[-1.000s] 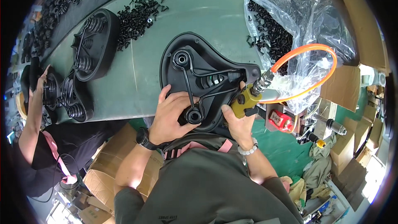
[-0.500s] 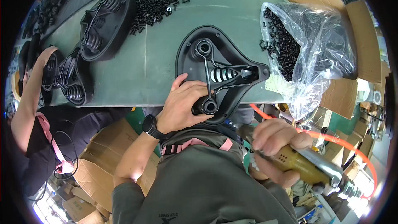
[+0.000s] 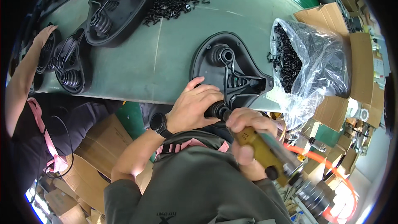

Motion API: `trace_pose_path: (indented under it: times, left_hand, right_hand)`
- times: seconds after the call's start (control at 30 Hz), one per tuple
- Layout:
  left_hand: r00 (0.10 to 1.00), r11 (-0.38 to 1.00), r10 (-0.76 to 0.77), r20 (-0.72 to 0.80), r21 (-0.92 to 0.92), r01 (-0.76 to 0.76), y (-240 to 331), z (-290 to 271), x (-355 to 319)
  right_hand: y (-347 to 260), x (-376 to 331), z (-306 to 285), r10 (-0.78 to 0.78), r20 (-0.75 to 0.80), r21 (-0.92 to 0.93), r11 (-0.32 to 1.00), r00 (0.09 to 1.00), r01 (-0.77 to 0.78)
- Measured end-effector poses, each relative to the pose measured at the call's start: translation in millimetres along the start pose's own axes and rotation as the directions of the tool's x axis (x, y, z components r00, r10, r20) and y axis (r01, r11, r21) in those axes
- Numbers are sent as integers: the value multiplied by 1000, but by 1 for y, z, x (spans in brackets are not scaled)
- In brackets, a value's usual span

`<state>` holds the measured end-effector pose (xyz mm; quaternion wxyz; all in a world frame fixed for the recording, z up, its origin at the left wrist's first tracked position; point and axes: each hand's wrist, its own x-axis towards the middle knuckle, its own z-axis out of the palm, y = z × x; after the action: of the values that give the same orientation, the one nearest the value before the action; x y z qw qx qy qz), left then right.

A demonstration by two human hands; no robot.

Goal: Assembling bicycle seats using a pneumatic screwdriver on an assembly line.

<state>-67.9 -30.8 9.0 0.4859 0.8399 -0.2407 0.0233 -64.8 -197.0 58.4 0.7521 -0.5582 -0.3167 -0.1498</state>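
A black bicycle saddle point(image 3: 206, 67) lies upside down at the table's front edge, its coil springs and wire frame facing up and its nose pointing right. My left hand point(image 3: 191, 107) is closed round its near side, by the near spring, which the fingers partly hide. In my right hand point(image 3: 248, 130) is a yellow-brown air screwdriver point(image 3: 264, 154), gripped near its front. It slants down to the right, its tip at the near spring's top end. Whether a screw sits there is hidden.
Black screws point(image 3: 176, 3) lie heaped at the back. Several more upturned saddles point(image 3: 118, 28) stand left, where another person's hand point(image 3: 44, 35) rests. On the right, a clear plastic bag point(image 3: 327, 64) of black screws spills from an open carton point(image 3: 361, 68). An orange hose point(image 3: 327, 162) hangs at lower right.
My right hand has brought the screwdriver up and left, from beside the saddle onto its near spring. My left hand still holds the saddle. The whole view has shifted somewhat.
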Motion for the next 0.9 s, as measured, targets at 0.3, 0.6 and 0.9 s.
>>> trace_pose_path:
  times: [0.3, 0.6, 0.9]
  left_hand:
    - [999, 999, 49, 9, 9, -49, -2, -1, -6]
    - [998, 996, 67, 15, 65, -67, 5, 0, 11]
    - [982, 978, 64, -180, 208, -25, 12, -14, 61]
  right_hand:
    - [-15, -2, 6, 274, -33, -71, 959, 961, -275]
    - [-10, 11, -10, 151, 168, -96, 986, 974, -137]
    - [-70, 59, -31, -75, -33, 186, 979, 997, 80]
